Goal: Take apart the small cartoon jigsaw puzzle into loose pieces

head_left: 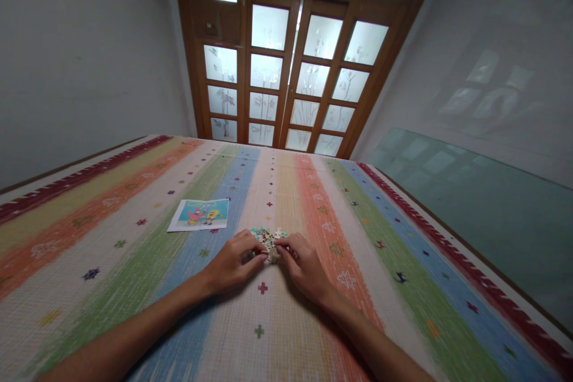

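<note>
A small pile of colourful jigsaw puzzle pieces (267,235) lies on the striped cloth (230,334), straight in front of me. My left hand (237,258) is at the pile's left near edge, thumb and fingers pinched on what looks like a puzzle piece. From the other side my right hand (302,259) closes its thumb and fingers on a greyish-brown puzzle piece (273,255). Both sets of fingertips nearly meet, and they partly hide the pieces between them. A printed cartoon picture (200,215) on white paper rests flat to the left, beyond my left hand.
The striped cloth covers a wide surface that runs toward wooden doors (286,71) with frosted panes. Plain walls (89,42) stand left and right. A pale green panel (470,209) is along the right wall, beyond the cloth's edge.
</note>
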Available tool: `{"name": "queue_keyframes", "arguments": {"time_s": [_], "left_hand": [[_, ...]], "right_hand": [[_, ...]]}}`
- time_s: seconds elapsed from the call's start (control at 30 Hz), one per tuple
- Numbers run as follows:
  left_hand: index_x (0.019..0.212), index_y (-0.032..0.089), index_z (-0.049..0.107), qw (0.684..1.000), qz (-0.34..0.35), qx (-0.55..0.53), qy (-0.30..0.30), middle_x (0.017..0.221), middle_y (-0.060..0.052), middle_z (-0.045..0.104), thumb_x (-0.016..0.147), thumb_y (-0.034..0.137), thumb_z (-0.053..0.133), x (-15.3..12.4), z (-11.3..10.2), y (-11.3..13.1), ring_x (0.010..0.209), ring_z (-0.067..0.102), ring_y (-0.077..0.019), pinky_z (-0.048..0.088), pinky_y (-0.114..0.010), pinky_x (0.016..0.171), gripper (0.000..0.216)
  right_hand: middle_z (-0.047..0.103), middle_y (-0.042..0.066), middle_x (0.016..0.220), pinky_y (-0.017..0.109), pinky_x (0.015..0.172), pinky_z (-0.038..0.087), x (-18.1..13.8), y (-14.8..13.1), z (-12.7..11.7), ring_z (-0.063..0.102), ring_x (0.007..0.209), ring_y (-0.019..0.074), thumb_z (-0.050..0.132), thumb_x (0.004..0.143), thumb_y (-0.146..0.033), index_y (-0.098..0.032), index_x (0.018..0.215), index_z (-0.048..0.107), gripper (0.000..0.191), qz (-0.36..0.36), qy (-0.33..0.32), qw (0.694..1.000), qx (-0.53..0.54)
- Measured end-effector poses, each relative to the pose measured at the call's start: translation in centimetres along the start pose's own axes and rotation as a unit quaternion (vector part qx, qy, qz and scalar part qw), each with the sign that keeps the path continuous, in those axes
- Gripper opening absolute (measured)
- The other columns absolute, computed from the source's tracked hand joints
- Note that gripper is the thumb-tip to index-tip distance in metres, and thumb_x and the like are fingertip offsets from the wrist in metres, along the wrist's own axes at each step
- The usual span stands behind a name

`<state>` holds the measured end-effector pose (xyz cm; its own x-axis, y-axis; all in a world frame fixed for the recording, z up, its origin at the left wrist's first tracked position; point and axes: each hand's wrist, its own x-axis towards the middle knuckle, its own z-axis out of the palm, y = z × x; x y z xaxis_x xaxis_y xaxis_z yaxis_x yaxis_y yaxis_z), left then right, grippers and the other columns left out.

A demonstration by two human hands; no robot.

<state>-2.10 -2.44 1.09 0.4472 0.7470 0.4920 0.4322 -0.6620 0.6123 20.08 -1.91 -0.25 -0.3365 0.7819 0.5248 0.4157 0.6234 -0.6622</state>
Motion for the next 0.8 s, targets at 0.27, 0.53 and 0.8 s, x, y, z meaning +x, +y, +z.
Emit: {"name": "queue_keyframes", "arguments": {"time_s": [0.27, 0.53, 0.8], "left_hand": [[0.127, 0.023, 0.067, 0.999, -0.012, 0.046, 0.012, 0.106, -0.007, 0.071, 0.100, 0.028, 0.057, 0.0, 0.2, -0.8, 0.102, 0.061, -0.0252, 0.049, -0.045, 0.095, 0.029], [0.089, 0.020, 0.068, 0.999, 0.031, 0.035, -0.011, 0.089, -0.004, 0.068, 0.103, 0.029, 0.056, 0.0, 0.6, -0.1, 0.090, 0.060, -0.0219, 0.047, -0.038, 0.086, 0.021], [0.114, 0.020, 0.071, 0.997, 0.042, 0.066, -0.002, 0.097, -0.007, 0.071, 0.104, 0.020, 0.048, 0.1, -0.2, -2.2, 0.094, 0.061, -0.0231, 0.051, -0.039, 0.087, 0.025]], "right_hand": [[0.075, 0.007, 0.091, 0.031, 0.072, 0.051, 0.3, 0.5, 0.1, 0.067, 0.078, 0.0198, 0.057, 0.098, -0.028, -0.020, 0.099, 0.073, 0.018, 0.073, 0.022, 0.997, 0.014], [0.076, 0.006, 0.090, 0.032, 0.075, 0.051, 0.0, -0.2, 0.7, 0.068, 0.082, 0.0207, 0.058, 0.097, -0.028, -0.021, 0.094, 0.073, 0.016, 0.057, 0.010, 0.998, 0.025], [0.075, 0.009, 0.094, 0.036, 0.081, 0.052, 0.5, 2.7, -0.8, 0.067, 0.087, 0.0228, 0.056, 0.100, -0.029, -0.020, 0.099, 0.076, 0.022, 0.056, 0.014, 0.998, -0.036]]}}
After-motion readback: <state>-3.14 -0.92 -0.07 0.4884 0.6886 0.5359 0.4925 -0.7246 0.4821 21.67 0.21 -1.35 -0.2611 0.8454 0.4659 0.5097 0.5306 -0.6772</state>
